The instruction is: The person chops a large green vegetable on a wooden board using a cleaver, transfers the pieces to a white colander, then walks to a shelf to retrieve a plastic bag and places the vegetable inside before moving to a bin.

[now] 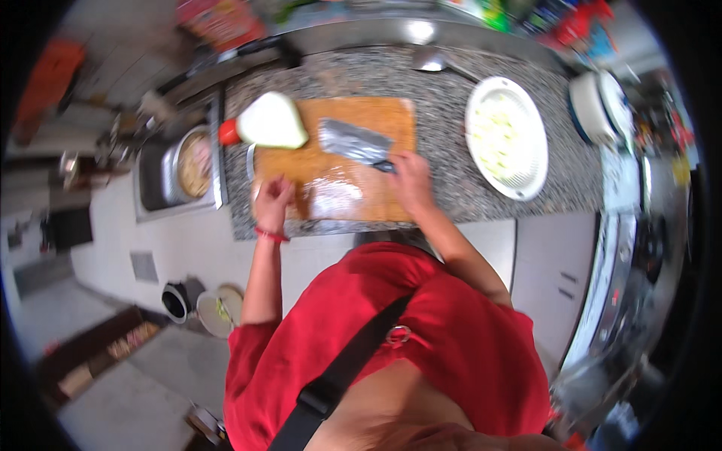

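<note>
The right hand is wrapped around the handle of a broad cleaver, whose grey blade lies flat over the upper middle of the wooden cutting board, pointing away to the left of the fingers. The left hand rests on the board's near left part, fingers loosely curled; whether they pinch anything cannot be told through the blur. A red band circles that wrist. Just beyond the left hand, at the board's far left corner, lies a pale, rounded vegetable with a small red thing touching its left end.

To the right of the board, well apart from it, a white colander holds pale cut pieces. A metal ladle lies on the speckled counter behind the board. Left of the counter, a steel pot sits in the sink.

Along the back edge stand packages — a red-orange one at upper left, green and red ones at upper right, all blurred.
</note>
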Demonstrator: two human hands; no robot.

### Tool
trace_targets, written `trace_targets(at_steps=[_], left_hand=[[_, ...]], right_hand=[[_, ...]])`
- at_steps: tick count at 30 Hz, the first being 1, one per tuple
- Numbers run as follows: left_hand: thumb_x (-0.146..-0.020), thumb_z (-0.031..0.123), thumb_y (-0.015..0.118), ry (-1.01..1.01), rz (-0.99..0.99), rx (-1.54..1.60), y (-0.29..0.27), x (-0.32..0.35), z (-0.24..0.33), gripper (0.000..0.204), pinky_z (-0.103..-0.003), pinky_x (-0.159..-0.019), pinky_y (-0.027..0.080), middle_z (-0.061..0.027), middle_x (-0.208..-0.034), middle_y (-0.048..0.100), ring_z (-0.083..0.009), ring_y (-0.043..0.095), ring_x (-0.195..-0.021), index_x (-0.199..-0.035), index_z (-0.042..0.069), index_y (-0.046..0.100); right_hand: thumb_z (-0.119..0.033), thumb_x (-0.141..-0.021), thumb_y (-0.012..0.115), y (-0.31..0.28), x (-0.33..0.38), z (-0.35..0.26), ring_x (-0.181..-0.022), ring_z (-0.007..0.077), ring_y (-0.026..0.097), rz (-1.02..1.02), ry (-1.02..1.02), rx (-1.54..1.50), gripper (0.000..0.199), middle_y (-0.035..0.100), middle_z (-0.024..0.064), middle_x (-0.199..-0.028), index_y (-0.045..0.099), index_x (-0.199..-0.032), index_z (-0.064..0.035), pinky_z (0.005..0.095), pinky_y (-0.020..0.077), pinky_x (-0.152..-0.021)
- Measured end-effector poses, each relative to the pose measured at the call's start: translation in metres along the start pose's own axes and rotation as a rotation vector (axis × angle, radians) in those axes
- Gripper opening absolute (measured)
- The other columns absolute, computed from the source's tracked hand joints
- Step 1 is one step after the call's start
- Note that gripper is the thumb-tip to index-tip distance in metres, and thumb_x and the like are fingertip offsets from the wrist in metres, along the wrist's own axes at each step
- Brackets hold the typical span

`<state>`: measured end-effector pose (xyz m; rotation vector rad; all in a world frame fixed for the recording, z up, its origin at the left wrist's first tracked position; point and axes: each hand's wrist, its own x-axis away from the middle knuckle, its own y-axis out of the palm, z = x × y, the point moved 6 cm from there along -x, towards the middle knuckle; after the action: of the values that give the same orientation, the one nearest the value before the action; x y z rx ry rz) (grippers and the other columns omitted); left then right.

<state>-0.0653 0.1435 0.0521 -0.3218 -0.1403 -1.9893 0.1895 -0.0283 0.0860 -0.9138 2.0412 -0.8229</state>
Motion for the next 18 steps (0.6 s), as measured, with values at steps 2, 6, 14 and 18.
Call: trace_targets(at_steps=[2, 6, 14, 18], left_hand=[[-0.080, 0.005, 0.060, -0.046, 0.115, 0.087, -0.016, -0.027, 0.017, 0.045, -0.028, -0.064, 0.048, -0.0058, -0.087, 0.055, -0.0147, 0.056, -0.074, -0.119, -0.001, 0.040], [-0.079, 0.011, 0.062, -0.229, 0.219, 0.323, -0.034, -0.079, 0.032, 0.049, -0.043, -0.073, 0.052, -0.0102, -0.093, 0.054, -0.0219, 0.058, -0.081, -0.121, 0.003, 0.038], [-0.074, 0.006, 0.063, -0.336, 0.011, 0.454, -0.022, -0.144, 0.008, 0.052, -0.051, -0.072, 0.050, -0.0119, -0.112, 0.051, -0.0325, 0.056, -0.097, -0.119, 0.011, 0.037], [-0.075, 0.006, 0.062, -0.293, 0.073, 0.369, -0.016, -0.139, 0.013, 0.048, -0.051, -0.071, 0.051, -0.0105, -0.108, 0.054, -0.0297, 0.057, -0.094, -0.118, 0.011, 0.040]], right_hand=[[-0.006, -0.072, 0.063, -0.010, 0.010, 0.010, -0.101, 0.0311, 0.048, -0.037, 0.134, -0.037, 0.026, 0.051, 0.0147, -0.108, 0.056, -0.097, -0.0025, 0.0394, 0.0392, -0.087], [-0.005, -0.077, 0.060, -0.019, 0.044, 0.036, -0.096, 0.0288, 0.053, 0.036, 0.290, -0.200, 0.020, 0.052, 0.0147, -0.103, 0.057, -0.096, -0.0004, 0.0353, 0.0443, -0.081], [-0.003, -0.080, 0.058, -0.032, 0.066, 0.033, -0.079, 0.0203, 0.058, -0.026, 0.433, -0.296, 0.012, 0.056, 0.0120, -0.094, 0.058, -0.091, 0.0013, 0.0292, 0.0488, -0.064], [-0.003, -0.078, 0.059, -0.031, 0.073, 0.037, -0.075, 0.0219, 0.059, -0.009, 0.439, -0.281, 0.009, 0.058, 0.0124, -0.088, 0.060, -0.086, 0.0007, 0.0300, 0.0494, -0.061]])
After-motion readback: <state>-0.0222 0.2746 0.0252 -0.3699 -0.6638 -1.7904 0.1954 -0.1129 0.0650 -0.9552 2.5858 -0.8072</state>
